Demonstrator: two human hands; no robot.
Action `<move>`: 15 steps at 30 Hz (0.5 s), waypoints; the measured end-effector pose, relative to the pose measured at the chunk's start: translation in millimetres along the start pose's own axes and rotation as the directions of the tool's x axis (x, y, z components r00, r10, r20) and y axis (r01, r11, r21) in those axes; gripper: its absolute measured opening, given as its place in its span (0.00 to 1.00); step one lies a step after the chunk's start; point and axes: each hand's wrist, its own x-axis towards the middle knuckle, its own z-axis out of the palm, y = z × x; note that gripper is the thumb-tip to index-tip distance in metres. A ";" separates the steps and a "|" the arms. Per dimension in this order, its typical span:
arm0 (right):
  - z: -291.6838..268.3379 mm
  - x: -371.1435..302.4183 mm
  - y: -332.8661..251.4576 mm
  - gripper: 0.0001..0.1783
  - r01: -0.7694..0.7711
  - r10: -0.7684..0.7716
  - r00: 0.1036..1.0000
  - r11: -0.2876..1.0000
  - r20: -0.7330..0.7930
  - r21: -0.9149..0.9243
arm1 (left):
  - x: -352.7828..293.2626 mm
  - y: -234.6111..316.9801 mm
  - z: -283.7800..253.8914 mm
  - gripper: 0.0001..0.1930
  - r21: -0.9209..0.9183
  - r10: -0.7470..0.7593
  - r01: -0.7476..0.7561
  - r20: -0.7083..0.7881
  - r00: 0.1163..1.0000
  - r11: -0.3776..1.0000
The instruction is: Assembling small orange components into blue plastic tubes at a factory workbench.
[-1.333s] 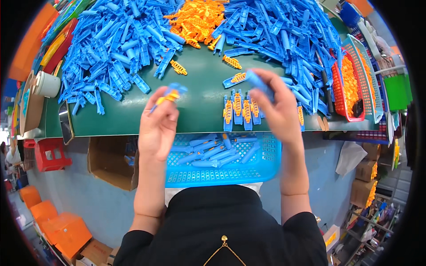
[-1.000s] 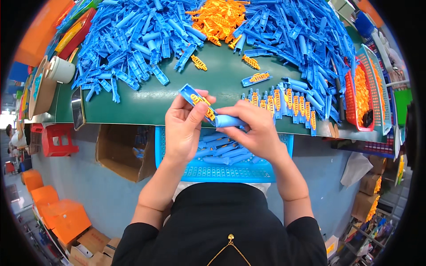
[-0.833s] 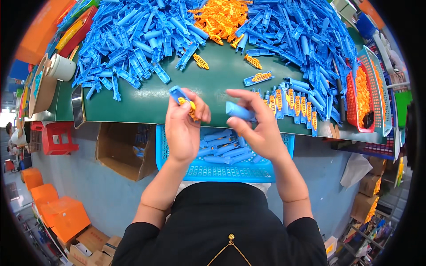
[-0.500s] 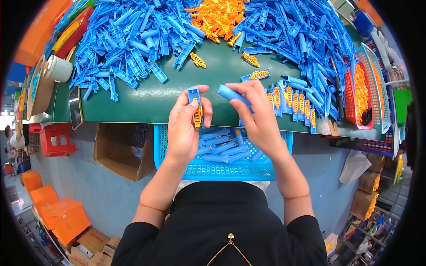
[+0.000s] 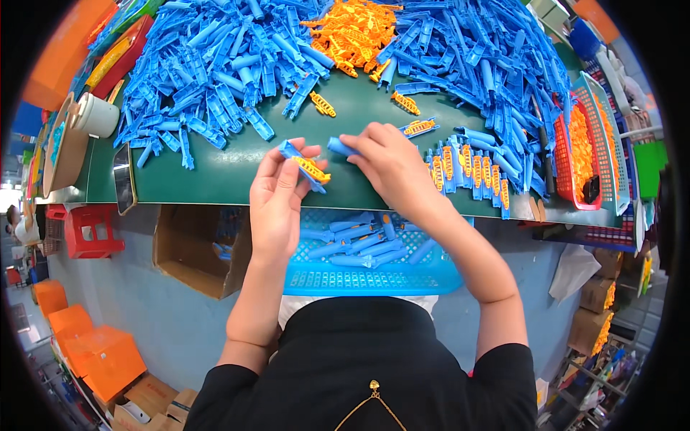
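Note:
My left hand (image 5: 276,197) is closed around a blue plastic shell half (image 5: 290,150) with an orange ribbed insert (image 5: 312,171) lying in it; the piece tilts down to the right. Between the fingertips of my right hand (image 5: 395,172) is another blue shell half (image 5: 340,147), its rounded outside up. A short gap separates the two pieces over the table's near edge. To the right stands a row of blue shells with orange inserts (image 5: 476,172). Below my hands, a light blue basket (image 5: 374,280) holds several closed blue pieces (image 5: 366,248).
Heaps of blue shells (image 5: 223,65) (image 5: 481,57) flank a pile of orange inserts (image 5: 352,32) on the green table (image 5: 237,169). A phone (image 5: 123,178) lies at the left edge. At the right are a red basket (image 5: 566,161) of orange parts and, below the table, a cardboard box (image 5: 194,251) at left.
Both hands have shifted left. The piece in my left hand has turned from upright to slanting, and my right hand has rotated with its shell half, still apart from the other piece.

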 end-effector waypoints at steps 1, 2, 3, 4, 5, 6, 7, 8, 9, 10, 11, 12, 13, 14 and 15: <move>-6.5 -1.3 -3.1 0.17 -0.026 0.029 0.999 0.995 -0.034 0.100 | -1.4 -0.8 2.7 0.16 0.044 0.000 0.000 -0.008 1.000 0.999; -13.3 -3.2 -11.0 0.17 -0.026 0.029 0.999 0.995 -0.029 0.098 | -3.0 -2.0 8.1 0.17 0.086 -0.001 0.002 -0.018 1.000 0.996; -18.7 -6.1 -20.8 0.17 -0.130 0.150 0.988 0.910 -0.020 0.394 | -3.9 -3.6 12.9 0.17 0.073 -0.008 0.008 -0.002 1.000 0.997; -22.5 -9.7 -28.8 0.17 -0.214 0.262 0.965 0.728 0.024 0.651 | -5.8 -4.9 17.1 0.17 0.072 -0.009 0.010 -0.006 1.000 0.997; -24.3 -13.4 -33.2 0.17 -0.249 0.267 0.960 0.688 0.082 0.682 | -7.3 -6.2 20.9 0.17 0.117 -0.020 0.019 0.008 1.000 0.993; -22.7 -15.6 -35.8 0.17 -0.250 0.269 0.960 0.687 0.081 0.683 | -8.1 -7.0 23.5 0.17 0.163 -0.031 0.027 0.022 0.999 0.986; -19.7 -16.6 -38.7 0.17 -0.242 0.284 0.957 0.684 0.054 0.688 | -8.0 -7.5 24.6 0.16 0.205 -0.029 0.022 0.031 0.999 0.978; -17.8 -18.3 -40.9 0.17 -0.233 0.298 0.954 0.681 0.028 0.694 | -7.9 -8.0 26.2 0.16 0.207 -0.030 0.024 0.030 0.999 0.978; -17.1 -20.5 -42.3 0.17 -0.246 0.329 0.944 0.656 0.023 0.713 | -7.5 -8.3 27.6 0.16 0.216 -0.028 0.019 0.042 0.999 0.976; -16.5 -22.9 -41.0 0.17 -0.246 0.330 0.944 0.655 0.023 0.715 | -7.7 -8.7 28.4 0.16 0.226 -0.026 0.013 0.053 0.998 0.974; -16.1 -25.6 -38.7 0.17 -0.246 0.336 0.941 0.623 0.030 0.743 | -8.6 -9.0 28.8 0.16 0.229 -0.025 0.013 0.052 0.998 0.973; -16.0 -27.2 -37.4 0.17 -0.245 0.342 0.939 0.590 0.037 0.769 | -9.8 -9.5 28.9 0.16 0.233 -0.027 0.015 0.049 0.998 0.972; -16.4 -27.3 -37.5 0.17 -0.243 0.341 0.939 0.588 0.036 0.771 | -10.6 -9.6 29.1 0.16 0.237 -0.029 0.017 0.045 0.999 0.971; -16.4 -27.1 -37.7 0.17 -0.247 0.346 0.937 0.574 0.042 0.781 | -10.9 -8.9 29.4 0.16 0.241 -0.028 0.017 0.044 0.999 0.970; -16.3 -27.0 -37.9 0.17 -0.250 0.352 0.935 0.559 0.047 0.790 | -10.7 -7.8 30.1 0.16 0.263 -0.025 0.009 0.058 0.998 0.965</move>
